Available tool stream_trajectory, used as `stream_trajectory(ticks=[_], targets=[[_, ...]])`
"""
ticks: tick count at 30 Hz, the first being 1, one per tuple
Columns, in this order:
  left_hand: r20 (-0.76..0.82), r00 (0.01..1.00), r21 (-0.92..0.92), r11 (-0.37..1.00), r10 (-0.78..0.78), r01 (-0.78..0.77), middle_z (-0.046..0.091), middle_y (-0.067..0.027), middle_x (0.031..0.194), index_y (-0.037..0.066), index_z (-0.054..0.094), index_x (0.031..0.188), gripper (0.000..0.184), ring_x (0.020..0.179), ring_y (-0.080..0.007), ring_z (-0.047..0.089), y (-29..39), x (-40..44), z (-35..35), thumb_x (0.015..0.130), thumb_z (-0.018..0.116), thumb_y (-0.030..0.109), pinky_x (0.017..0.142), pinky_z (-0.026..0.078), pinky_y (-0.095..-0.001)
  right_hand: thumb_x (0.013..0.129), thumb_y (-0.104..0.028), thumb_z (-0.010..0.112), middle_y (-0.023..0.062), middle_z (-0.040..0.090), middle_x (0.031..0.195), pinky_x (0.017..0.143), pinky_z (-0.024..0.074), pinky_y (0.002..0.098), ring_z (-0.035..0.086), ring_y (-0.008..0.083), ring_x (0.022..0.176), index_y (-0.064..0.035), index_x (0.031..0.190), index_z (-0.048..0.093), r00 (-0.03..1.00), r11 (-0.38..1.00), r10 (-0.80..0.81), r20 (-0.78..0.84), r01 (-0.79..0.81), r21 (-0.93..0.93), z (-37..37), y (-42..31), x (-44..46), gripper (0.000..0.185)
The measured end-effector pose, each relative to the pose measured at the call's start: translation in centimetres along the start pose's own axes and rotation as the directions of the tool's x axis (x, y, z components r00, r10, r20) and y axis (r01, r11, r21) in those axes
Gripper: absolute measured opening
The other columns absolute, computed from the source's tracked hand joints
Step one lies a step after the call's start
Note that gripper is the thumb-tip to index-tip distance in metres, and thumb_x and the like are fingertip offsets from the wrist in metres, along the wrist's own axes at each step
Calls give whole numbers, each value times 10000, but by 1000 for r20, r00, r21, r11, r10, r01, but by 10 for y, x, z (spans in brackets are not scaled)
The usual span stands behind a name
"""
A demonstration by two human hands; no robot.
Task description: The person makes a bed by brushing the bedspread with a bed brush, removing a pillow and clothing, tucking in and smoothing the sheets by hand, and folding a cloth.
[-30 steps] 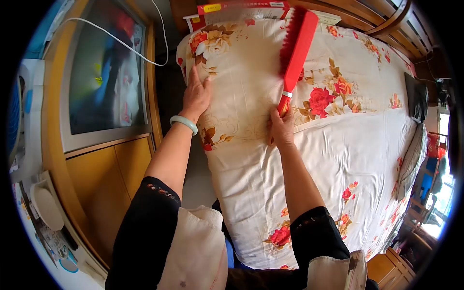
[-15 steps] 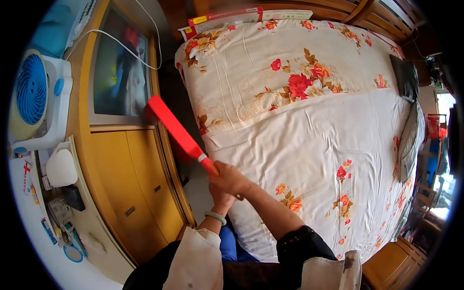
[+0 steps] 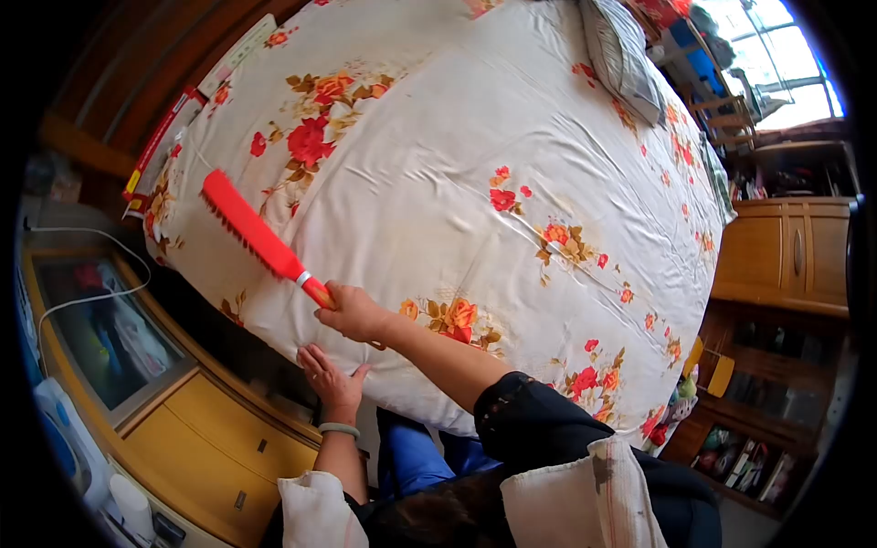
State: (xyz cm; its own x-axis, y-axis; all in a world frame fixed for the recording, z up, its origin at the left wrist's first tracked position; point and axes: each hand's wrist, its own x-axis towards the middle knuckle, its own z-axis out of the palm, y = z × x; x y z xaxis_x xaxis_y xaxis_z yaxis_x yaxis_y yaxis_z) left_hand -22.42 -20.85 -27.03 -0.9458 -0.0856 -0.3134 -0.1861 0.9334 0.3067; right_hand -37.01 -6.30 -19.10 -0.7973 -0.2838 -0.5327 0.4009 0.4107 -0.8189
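Right hand (image 3: 354,316) is wrapped around a red brush (image 3: 248,225), covering part of its handle; left hand (image 3: 331,378), apart from it, has its fingers extended at the bed's (image 3: 411,228) near edge, palm hidden. The brush is over the bed, beside that edge; whether they touch, I cannot tell. 1 pillow (image 3: 626,68) is cut off above.

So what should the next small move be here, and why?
Probably sweep the red brush along the floral sheet toward its left edge: the right grip has the brush by its handle, the bristles face that edge, and the left grip is beside it.
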Motion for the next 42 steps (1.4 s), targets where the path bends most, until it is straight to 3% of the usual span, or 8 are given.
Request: stream_trajectory(ticks=[8, 13, 17, 23, 29, 35, 39, 42], targets=[[161, 984, 190, 981, -72, 41, 79, -308, 1472, -90, 95, 1408, 1175, 1394, -389, 64, -2, 8, 3, 643, 775, 485, 1130, 136, -419, 868, -297, 609, 57, 589, 726, 572, 457, 321, 558, 152, 639, -33, 1007, 554, 831, 944, 276, -483, -141, 297, -85, 166, -121, 303], [196, 978, 248, 969, -67, 17, 100, -330, 1455, -118, 105, 1392, 1176, 1387, -400, 77, -3, 15, 2, 642, 767, 501, 1139, 107, -412, 868, -307, 604, -35, 455, 570, 369, 370, 259, 450, 94, 435, -132, 857, 545, -207, 778, 588, -782, -119, 616, -117, 432, -426, 185], [234, 972, 300, 953, -38, -35, 160, -346, 1432, -157, 141, 1368, 1158, 1373, -411, 121, 1, 17, -3, 647, 757, 508, 1142, 118, -409, 858, -233, 583, -4, 437, 529, 363, 379, 304, 453, 135, 403, -100, 841, 526, -506, 492, 714, -483, -128, 861, -70, 392, -588, 146], [177, 983, 310, 951, -50, -8, 124, -259, 1488, 21, 102, 1448, 1145, 1388, -380, 119, 35, 3, -24, 632, 793, 432, 1101, 190, -477, 902, -229, 569, -21, 477, 578, 415, 360, 257, 411, 71, 441, -70, 889, 549, 100, 914, 395, -913, -137, 381, -41, 323, -439, 161], [325, 941, 437, 868, 92, -236, 66, -284, 1485, 116, 55, 1468, 1262, 1383, -400, 117, 52, -5, 15, 528, 837, 432, 1085, 247, -479, 862, -367, 559, 247, 601, 828, 723, 464, 470, 588, 426, 817, -15, 1034, 484, 900, 981, 63, -432, 22, 191, -15, 180, -230, 399], [424, 893, 443, 825, 151, -350, 96, -328, 1460, 27, 38, 1452, 1285, 1364, -457, 106, 39, 16, 26, 527, 828, 440, 1107, 200, -452, 866, -339, 544, 223, 624, 819, 693, 484, 458, 607, 396, 798, -32, 1034, 506, 912, 999, 49, -407, -47, 15, -53, 227, -232, 351], [431, 887, 414, 837, 166, -357, 148, -334, 1444, -60, 51, 1423, 1280, 1357, -466, 105, 41, 12, 14, 529, 824, 432, 1129, 134, -430, 916, -305, 506, 80, 548, 673, 577, 469, 351, 558, 203, 617, -107, 1104, 581, 176, 977, 213, -961, -37, 210, -96, 393, -405, 283], [439, 875, 393, 832, 204, -392, 150, -317, 1452, -66, 58, 1421, 1269, 1358, -463, 105, 54, 11, 16, 538, 821, 431, 1134, 125, -427, 859, -430, 569, -14, 401, 551, 363, 346, 264, 412, 113, 415, -155, 869, 495, -290, 536, 838, -463, 275, 798, -51, 492, -600, 285]])
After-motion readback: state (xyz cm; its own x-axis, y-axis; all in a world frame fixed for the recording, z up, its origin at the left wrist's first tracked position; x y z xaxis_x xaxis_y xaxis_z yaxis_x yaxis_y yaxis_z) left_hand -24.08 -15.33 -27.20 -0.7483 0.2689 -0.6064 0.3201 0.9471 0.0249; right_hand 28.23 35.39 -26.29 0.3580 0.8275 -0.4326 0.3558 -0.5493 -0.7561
